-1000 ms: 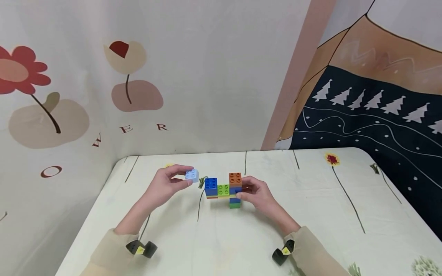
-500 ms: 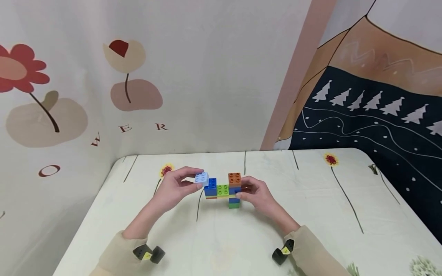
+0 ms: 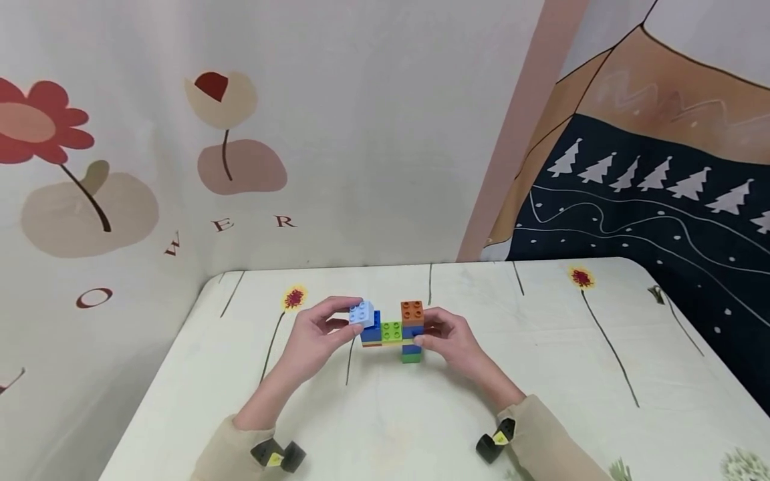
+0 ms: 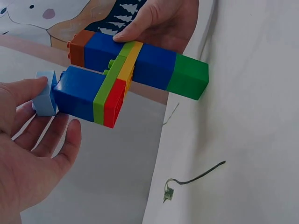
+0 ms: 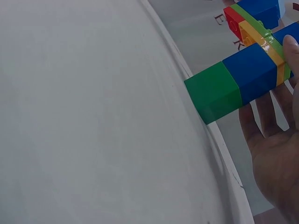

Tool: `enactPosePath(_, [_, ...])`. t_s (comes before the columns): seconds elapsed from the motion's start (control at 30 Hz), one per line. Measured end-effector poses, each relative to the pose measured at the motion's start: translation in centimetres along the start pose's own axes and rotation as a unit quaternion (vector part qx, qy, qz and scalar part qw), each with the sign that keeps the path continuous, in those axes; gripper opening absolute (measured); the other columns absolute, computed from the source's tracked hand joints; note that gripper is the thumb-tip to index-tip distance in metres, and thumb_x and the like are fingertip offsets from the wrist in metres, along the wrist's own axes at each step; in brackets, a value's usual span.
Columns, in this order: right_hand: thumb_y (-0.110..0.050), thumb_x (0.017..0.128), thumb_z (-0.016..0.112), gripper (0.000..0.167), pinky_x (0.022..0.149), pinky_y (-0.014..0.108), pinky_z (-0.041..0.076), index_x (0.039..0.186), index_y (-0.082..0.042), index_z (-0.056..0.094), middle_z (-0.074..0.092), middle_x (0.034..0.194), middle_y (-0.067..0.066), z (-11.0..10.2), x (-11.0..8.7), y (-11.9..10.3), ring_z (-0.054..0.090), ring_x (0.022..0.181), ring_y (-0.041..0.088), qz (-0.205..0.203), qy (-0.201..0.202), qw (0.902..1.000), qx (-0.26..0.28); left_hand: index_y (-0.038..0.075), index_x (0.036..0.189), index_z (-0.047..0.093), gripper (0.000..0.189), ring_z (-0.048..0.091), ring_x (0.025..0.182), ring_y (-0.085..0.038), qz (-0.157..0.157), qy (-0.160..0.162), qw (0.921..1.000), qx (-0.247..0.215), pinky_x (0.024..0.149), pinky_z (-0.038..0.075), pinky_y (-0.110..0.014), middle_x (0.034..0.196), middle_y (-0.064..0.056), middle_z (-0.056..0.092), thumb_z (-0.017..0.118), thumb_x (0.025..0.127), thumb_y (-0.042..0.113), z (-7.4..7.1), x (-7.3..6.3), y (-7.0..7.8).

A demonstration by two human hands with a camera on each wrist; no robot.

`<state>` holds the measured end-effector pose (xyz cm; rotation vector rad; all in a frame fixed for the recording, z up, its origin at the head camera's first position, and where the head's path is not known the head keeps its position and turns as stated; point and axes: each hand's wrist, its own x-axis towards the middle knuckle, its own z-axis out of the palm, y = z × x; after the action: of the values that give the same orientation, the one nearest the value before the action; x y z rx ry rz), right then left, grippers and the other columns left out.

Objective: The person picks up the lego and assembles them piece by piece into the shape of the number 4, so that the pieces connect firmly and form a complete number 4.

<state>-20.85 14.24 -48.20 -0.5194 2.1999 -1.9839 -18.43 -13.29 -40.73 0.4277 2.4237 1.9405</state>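
Observation:
A light blue toy brick point(image 3: 361, 313) is pinched between the thumb and fingers of my left hand point(image 3: 315, 341). It overlaps the top of a blue brick point(image 4: 80, 93), tilted against it in the left wrist view. That blue brick sits on one end of a built toy-brick piece, over thin lime green point(image 3: 392, 331), yellow and red layers. At the other end rises a column with an orange-brown brick point(image 3: 412, 312) on top, blue bricks in the middle and a green brick point(image 5: 215, 92) at the bottom. My right hand point(image 3: 452, 341) grips this column from the right.
A white cloth with printed flowers covers the table point(image 3: 385, 427). Behind it hangs a pale curtain point(image 3: 373, 133) with flower prints, next to a dark panel point(image 3: 650, 214) with white trees. Each sleeve cuff carries a small black device point(image 3: 278, 455).
My left hand has moved right with the light blue brick, from apart to over the blue brick at the piece's left end. My right hand and the piece have stayed in place.

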Motion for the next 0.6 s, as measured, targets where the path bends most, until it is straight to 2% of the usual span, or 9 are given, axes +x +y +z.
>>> enactPosePath(0.43, [-0.009,0.094,0.076,0.040,0.092,0.027,0.054,0.129,0.003,0.063,0.066,0.122,0.020,-0.02,-0.01,0.07,0.065,0.107,0.028,-0.008,0.001,1.0000,0.004,0.001,0.128,0.069,0.037,0.063,0.111,-0.034,0.014,0.002,0.9998,-0.011,0.087,0.057,-0.025,0.128,-0.015,0.066,0.075,0.091,-0.001,0.54,0.23,-0.51])
enactPosePath(0.6, [-0.010,0.094,0.076,0.040,0.091,0.027,0.054,0.129,0.003,0.063,0.066,0.123,0.019,-0.04,0.03,0.10,0.065,0.107,0.027,-0.002,0.003,1.0000,0.004,0.000,0.127,0.069,0.033,0.062,0.112,-0.027,0.025,0.003,0.9996,-0.010,0.088,0.056,-0.024,0.126,-0.015,0.067,0.073,0.094,0.003,0.72,0.31,-0.60])
